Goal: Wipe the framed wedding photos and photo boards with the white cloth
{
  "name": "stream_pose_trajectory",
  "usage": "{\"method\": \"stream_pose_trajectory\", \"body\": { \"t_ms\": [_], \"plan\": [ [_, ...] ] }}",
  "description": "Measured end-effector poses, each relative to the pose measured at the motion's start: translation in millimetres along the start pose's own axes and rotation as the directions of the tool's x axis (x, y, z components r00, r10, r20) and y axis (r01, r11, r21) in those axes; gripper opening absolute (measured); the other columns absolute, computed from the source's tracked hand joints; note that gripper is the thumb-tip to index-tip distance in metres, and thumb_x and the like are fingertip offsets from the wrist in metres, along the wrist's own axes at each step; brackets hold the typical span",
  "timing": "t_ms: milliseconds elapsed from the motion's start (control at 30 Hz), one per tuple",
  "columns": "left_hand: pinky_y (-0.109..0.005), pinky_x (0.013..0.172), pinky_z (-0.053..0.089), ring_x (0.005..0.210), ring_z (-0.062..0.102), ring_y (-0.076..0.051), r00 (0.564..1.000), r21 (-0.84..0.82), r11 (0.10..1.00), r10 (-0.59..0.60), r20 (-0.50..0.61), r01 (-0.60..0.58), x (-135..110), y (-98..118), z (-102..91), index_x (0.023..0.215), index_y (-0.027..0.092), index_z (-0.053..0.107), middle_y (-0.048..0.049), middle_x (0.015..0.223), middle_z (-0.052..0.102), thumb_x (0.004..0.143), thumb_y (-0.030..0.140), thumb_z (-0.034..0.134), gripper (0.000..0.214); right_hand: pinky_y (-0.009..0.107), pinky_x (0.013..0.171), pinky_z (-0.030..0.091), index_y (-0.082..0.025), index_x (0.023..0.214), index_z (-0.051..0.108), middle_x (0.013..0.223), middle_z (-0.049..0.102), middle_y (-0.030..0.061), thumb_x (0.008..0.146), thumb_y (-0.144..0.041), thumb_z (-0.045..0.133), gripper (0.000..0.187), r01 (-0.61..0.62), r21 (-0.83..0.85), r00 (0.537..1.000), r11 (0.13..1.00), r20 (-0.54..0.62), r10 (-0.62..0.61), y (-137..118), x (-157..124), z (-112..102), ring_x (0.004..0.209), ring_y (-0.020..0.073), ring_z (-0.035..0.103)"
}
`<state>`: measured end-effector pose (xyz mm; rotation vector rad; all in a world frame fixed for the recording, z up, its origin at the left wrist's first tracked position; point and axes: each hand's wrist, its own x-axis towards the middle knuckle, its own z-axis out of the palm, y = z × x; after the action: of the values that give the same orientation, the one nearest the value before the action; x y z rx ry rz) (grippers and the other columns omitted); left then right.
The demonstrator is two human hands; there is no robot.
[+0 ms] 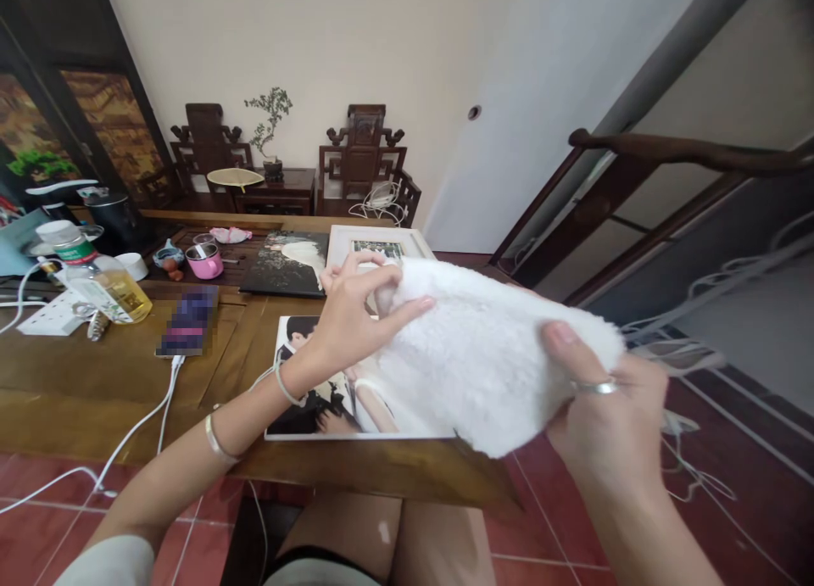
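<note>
Treat as probably light, soft and floppy the white fluffy cloth [471, 357], held over and past the photo panel's [305, 421] right side, best gripped by opposite edges: pinched in the left hand's [359, 310] curled fingers, clamped in the right hand's [614, 412] closed ones.

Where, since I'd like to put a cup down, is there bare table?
Bare wood shows on the table, front left, between the power strip and the charging cable. A narrower patch lies between the phone and the near picture. It's crowded around the bottle and pink cup, and at right, beneath the white cloth.
</note>
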<state>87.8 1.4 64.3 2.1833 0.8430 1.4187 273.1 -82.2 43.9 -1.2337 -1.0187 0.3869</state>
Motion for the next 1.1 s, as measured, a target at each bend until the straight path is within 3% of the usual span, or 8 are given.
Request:
{"method": "stream_pose_trajectory", "body": {
  "t_ms": [100, 233, 367, 500, 733, 833, 933, 1100],
  "plan": [
    [-0.041, 0.091, 0.040, 0.102, 0.057, -0.022, 0.999, -0.042, 0.999, 0.000, 0.033, 0.002, 2, 1, 1.7, 0.078, 0.017, 0.056, -0.0059, 0.099, 0.064, 0.081, 0.036, 0.066, 0.022, 0.040, 0.064, 0.058, -0.017, 0.073, 0.069, 0.080, 0.072, 0.0058, 0.061, -0.041, 0.081, 0.029, -0.137, 0.071, 0.988, 0.988, -0.056, 0.141, 12, 2, 0, 0.077, 0.0279, 0.069],
    [-0.033, 0.080, 0.047, 0.090, 0.060, -0.019, 0.975, -0.230, 0.970, -0.026, 0.223, 0.079, 6, -6, -3.8, 0.103, 0.017, 0.055, -0.0067, 0.099, 0.064, 0.086, 0.039, 0.060, 0.029, 0.043, 0.071, 0.060, -0.018, 0.093, 0.069, 0.095, 0.072, 0.0079, 0.047, -0.030, 0.088, 0.051, -0.096, -0.065, 0.984, 0.993, 0.141, 0.105, 23, 5, -3, 0.091, 0.0304, 0.067],
    [-0.031, 0.079, 0.046, 0.092, 0.057, -0.020, 0.936, -0.161, 0.987, 0.061, 0.346, -0.005, 3, -14, -15.7, 0.109, 0.017, 0.050, -0.0066, 0.104, 0.060, 0.081, 0.035, 0.067, 0.037, 0.049, 0.075, 0.060, -0.019, 0.105, 0.067, 0.102, 0.071, 0.0095, 0.052, -0.035, 0.086, 0.059, -0.148, -0.102, 0.952, 0.984, 0.254, 0.170, 21, 9, -5, 0.097, 0.0333, 0.066],
    [-0.031, 0.077, 0.043, 0.081, 0.056, -0.018, 0.940, -0.034, 0.998, 0.053, 0.338, -0.044, -7, -13, -16.3, 0.108, 0.017, 0.047, -0.0046, 0.092, 0.058, 0.093, 0.031, 0.050, 0.021, 0.046, 0.066, 0.062, -0.020, 0.106, 0.066, 0.099, 0.073, 0.0101, 0.046, -0.036, 0.088, 0.066, -0.276, -0.100, 0.889, 0.956, 0.352, 0.293, 14, 9, -3, 0.087, 0.0325, 0.069],
    [-0.029, 0.079, 0.047, 0.081, 0.059, -0.016, 0.927, -0.065, 0.993, -0.067, 0.368, 0.097, -15, -9, -25.6, 0.121, 0.019, 0.043, -0.0028, 0.092, 0.060, 0.091, 0.033, 0.051, 0.034, 0.048, 0.069, 0.061, -0.022, 0.099, 0.069, 0.102, 0.073, 0.0078, 0.056, -0.044, 0.082, 0.050, -0.193, -0.176, 0.940, 0.965, 0.247, 0.233, 14, 6, -17, 0.090, 0.0336, 0.069],
    [-0.032, 0.086, 0.047, 0.093, 0.061, -0.018, 0.915, 0.058, 0.981, -0.193, 0.354, 0.184, -30, -17, -47.2, 0.126, 0.019, 0.042, -0.0055, 0.097, 0.063, 0.092, 0.029, 0.050, 0.037, 0.057, 0.083, 0.054, -0.023, 0.092, 0.070, 0.110, 0.071, 0.0098, 0.062, -0.041, 0.078, 0.036, 0.059, -0.481, 0.997, 0.875, -0.019, -0.078, 11, 17, -36, 0.099, 0.0389, 0.065],
    [-0.043, 0.094, 0.043, 0.108, 0.056, -0.026, 0.897, 0.421, 0.865, -0.387, 0.213, 0.273, -65, -30, -60.7, 0.125, 0.017, 0.046, -0.0126, 0.114, 0.059, 0.091, 0.031, 0.050, 0.037, 0.058, 0.096, 0.046, -0.023, 0.071, 0.067, 0.132, 0.058, 0.0067, 0.070, -0.022, 0.066, 0.002, 0.378, -0.709, 0.898, 0.595, 0.123, -0.423, 22, 25, -45, 0.114, 0.0395, 0.058],
    [-0.052, 0.092, 0.043, 0.119, 0.046, -0.037, 0.856, 0.726, 0.608, -0.514, 0.052, 0.321, -124, -52, -46.7, 0.137, 0.014, 0.039, -0.0216, 0.133, 0.043, 0.091, 0.037, 0.049, 0.052, 0.056, 0.098, 0.048, -0.019, 0.059, 0.063, 0.140, 0.050, 0.0079, 0.063, 0.001, 0.044, 0.028, 0.759, -0.358, 0.588, 0.545, 0.737, -0.334, 72, 3, -20, 0.128, 0.0355, 0.046]
  ]
}}
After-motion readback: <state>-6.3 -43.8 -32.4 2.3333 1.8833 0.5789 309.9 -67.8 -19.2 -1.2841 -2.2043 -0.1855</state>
